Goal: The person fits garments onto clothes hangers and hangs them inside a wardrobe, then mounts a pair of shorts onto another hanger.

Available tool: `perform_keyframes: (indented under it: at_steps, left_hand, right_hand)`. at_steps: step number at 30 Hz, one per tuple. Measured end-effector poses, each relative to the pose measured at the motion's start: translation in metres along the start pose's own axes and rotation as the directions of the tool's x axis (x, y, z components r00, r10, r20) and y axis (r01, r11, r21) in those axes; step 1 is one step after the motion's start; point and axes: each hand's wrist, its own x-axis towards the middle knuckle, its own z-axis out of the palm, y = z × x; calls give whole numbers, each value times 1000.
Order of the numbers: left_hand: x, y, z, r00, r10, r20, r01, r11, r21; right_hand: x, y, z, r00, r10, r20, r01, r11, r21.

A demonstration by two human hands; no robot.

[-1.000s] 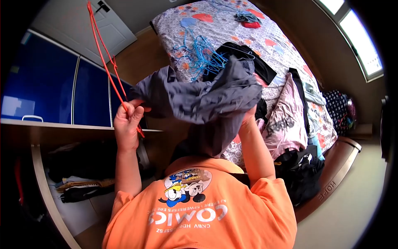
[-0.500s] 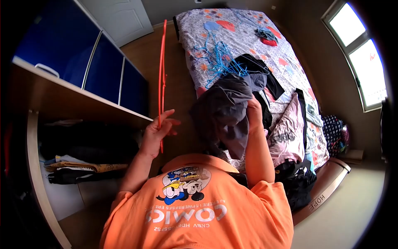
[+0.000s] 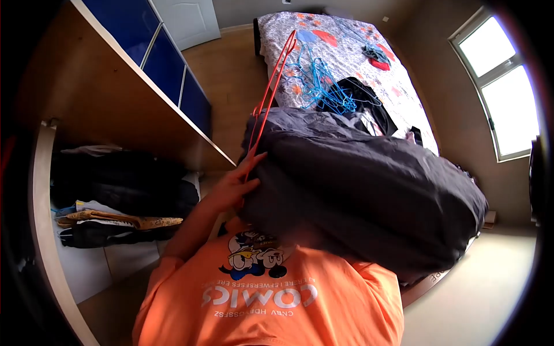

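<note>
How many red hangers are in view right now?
1. The red hanger is at the left hand, rising in front of the dark grey garment. Others may be hidden under that garment, which covers part of the bed.

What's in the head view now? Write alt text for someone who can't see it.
A person's left hand holds a red hanger before a broad dark grey garment; the right hand is hidden. Beyond, tangled blue hangers lie on a flower-patterned bed.

Red hanger, dark grey cloth, blue hangers
</note>
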Motion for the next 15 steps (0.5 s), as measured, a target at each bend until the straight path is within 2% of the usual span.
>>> perform_keyframes:
  at_steps: [4, 6, 7, 9, 10, 12, 13, 15]
  left_hand:
    - [5, -24, -7, 997, -23, 70, 17, 997, 80]
    - [11, -38, -12, 994, 84, 64, -103, 917, 385]
    - [14, -44, -14, 994, 85, 73, -107, 917, 383]
    - [16, -34, -7, 990, -138, 1, 137, 981, 135]
    - [16, -33, -6, 991, -137, 8, 134, 982, 136]
    - [16, -32, -4, 967, -167, 191, 195, 971, -136]
    - [16, -31, -4, 967, -167, 194, 195, 971, -136]
    - [12, -27, -5, 890, -91, 447, 215, 948, -235]
  right_hand:
    - [-5, -11, 13, 991, -132, 14, 132, 988, -80]
    - [-6, -17, 17, 981, -194, 20, 195, 973, -121]
    - [-6, -20, 18, 974, -226, 24, 227, 964, -137]
    - [-7, -24, 20, 959, -281, 28, 281, 945, -166]
    - [-6, -27, 20, 951, -309, 29, 309, 934, -179]
    - [-3, -31, 18, 934, -356, 37, 356, 912, -203]
    - [-2, -32, 16, 925, -378, 38, 377, 901, -216]
    - [2, -33, 11, 909, -414, 35, 411, 882, -232]
